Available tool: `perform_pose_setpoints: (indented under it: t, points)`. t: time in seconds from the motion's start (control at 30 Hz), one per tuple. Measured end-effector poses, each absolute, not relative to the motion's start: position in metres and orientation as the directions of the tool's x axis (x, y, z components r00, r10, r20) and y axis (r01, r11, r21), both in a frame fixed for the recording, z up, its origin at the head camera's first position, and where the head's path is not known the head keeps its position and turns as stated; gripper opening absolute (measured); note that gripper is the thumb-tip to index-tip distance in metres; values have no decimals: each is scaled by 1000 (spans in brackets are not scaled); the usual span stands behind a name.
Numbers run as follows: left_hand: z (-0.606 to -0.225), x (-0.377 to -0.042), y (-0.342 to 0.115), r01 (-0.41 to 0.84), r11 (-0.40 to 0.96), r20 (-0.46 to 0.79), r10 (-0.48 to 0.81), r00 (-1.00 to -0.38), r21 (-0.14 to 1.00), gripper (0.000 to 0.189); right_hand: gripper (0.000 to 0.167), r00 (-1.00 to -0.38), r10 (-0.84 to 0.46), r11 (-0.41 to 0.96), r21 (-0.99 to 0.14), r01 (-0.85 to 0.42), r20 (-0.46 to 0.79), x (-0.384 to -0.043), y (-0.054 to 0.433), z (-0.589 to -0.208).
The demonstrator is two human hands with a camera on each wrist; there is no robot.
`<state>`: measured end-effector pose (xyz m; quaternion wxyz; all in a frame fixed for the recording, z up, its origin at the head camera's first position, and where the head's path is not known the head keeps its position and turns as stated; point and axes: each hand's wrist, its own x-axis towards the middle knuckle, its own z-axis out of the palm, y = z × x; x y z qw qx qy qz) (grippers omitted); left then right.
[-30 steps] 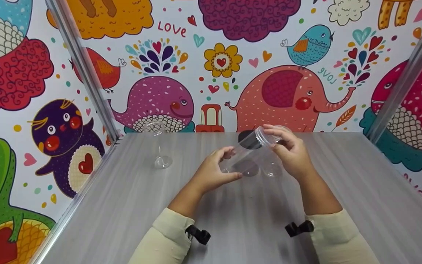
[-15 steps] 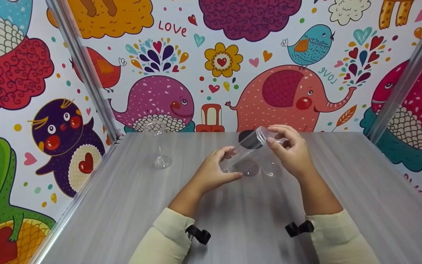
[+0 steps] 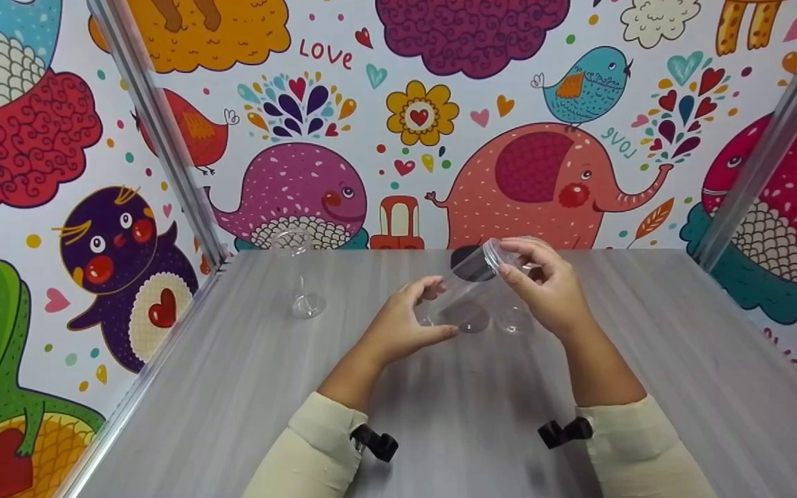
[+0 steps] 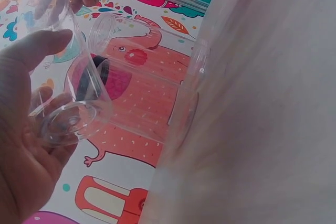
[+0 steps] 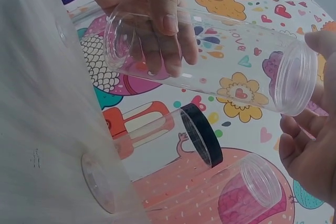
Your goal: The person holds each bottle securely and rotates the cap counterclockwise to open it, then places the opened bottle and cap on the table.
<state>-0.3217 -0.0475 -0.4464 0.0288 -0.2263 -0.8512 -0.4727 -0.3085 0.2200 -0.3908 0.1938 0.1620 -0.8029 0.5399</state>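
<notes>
A clear plastic jar [image 3: 452, 290] is held tilted above the grey table, its mouth end up to the right. My left hand [image 3: 398, 324] wraps round the lower part, thumb on one side and fingers on the other. At the upper end, thumb and fingers of my right hand [image 3: 554, 287] pinch the clear ridged rim piece [image 5: 297, 80], which looks like a screw lid. Through the transparent wall of the jar, nothing shows inside. Behind it stand a jar with a black lid [image 5: 202, 136] and another clear jar [image 5: 249, 187], partly covered by my hands in the head view.
One more clear jar [image 3: 307, 304] stands at the back left of the grey table [image 3: 232, 415]. A patterned wall [image 3: 419, 194] closes off the back, with metal posts [image 3: 163, 138] at the corners. Black wrist straps [image 3: 374, 441] sit at both sleeves.
My right hand's thumb and fingers have shifted round the rim, the thumb moving up and left onto it. My left hand and the jar have stayed in place.
</notes>
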Motion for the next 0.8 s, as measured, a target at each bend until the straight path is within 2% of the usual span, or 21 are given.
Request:
perform_pose_setpoints:
  t: [0.47,0.8]
  points:
    - [-446,-321,-47,416,457,265,359,-895,786,86,46,-856,-114,246,-820,-516,504,-308,220,-391]
    - [-447,-322,-47,415,452,264,359,-895,790,86,43,-850,-95,256,-813,-524,518,-307,220,-391]
